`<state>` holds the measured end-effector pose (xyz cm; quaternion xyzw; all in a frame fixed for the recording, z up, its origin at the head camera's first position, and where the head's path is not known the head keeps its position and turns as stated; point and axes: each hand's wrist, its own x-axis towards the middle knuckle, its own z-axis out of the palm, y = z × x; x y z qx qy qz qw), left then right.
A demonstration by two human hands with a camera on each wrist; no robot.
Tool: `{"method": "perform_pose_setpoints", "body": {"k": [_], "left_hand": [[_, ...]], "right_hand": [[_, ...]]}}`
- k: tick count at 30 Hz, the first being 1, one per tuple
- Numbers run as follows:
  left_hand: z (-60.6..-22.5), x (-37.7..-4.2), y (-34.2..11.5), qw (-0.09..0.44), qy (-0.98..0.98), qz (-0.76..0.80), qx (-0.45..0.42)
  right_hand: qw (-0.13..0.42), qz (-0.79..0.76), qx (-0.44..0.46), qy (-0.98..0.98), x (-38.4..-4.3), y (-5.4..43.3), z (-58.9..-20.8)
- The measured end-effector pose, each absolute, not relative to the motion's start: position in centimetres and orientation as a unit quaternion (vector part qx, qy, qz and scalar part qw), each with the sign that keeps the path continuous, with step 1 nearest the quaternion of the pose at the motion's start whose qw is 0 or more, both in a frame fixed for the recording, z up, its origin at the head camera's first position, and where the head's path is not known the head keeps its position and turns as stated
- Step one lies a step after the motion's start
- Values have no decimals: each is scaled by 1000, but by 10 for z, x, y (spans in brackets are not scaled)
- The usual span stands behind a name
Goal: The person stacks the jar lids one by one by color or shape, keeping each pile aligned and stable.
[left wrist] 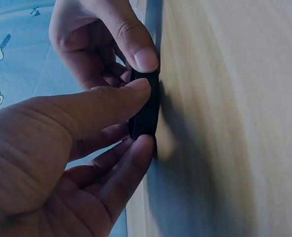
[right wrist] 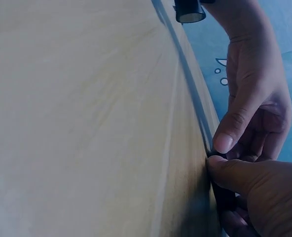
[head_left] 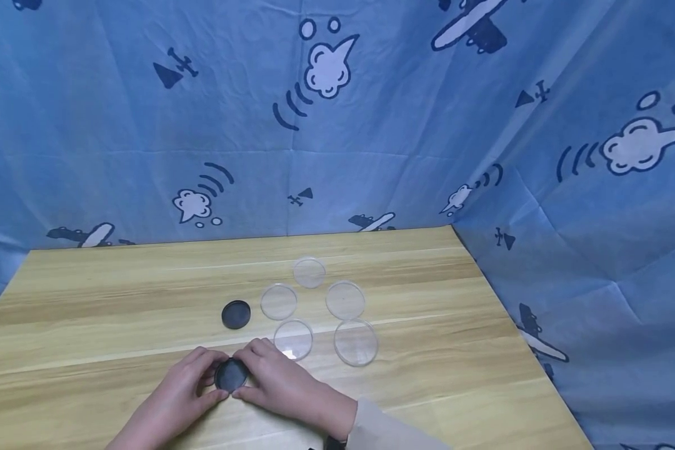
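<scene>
A shallow black round lid (head_left: 231,376) with a raised rim lies at the table's near side, between both hands. My left hand (head_left: 182,394) pinches its left edge with thumb and fingers. From the opposite side my right hand (head_left: 284,381) grips the rim, its thumb close to the left thumb. The left wrist view shows the lid (left wrist: 146,108) edge-on, low against the tabletop. In the right wrist view the fingers mostly cover the lid (right wrist: 224,195). A second black round lid (head_left: 236,314) lies just beyond the hands.
Several clear round dishes or lids stand right of the black ones, among them a near one (head_left: 356,342), one beside the right hand (head_left: 293,340) and a far one (head_left: 309,272). The wooden table (head_left: 455,375) meets a blue patterned curtain (head_left: 247,125) behind and at right.
</scene>
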<state>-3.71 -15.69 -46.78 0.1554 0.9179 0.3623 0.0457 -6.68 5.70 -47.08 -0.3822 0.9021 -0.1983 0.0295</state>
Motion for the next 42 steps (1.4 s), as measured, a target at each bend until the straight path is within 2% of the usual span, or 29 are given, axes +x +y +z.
{"method": "perform_pose_setpoints", "body": {"k": [9, 18, 26, 34, 42], "left_hand": [[-463, -52, -168, 63, 892, 398, 205], [-457, -71, -162, 2, 914, 385, 132], [-461, -91, -156, 29, 918, 381, 103], [-469, -114, -155, 12, 917, 379, 124], [-470, -123, -147, 5, 933, 336, 128]], "right_hand": [[19, -210, -381, 900, -68, 56, -475], [5, -204, -388, 899, -67, 56, -476], [10, -200, -384, 901, -66, 58, -477], [-1, -204, -387, 899, -68, 56, -477], [0, -211, -385, 899, -67, 56, -477]]}}
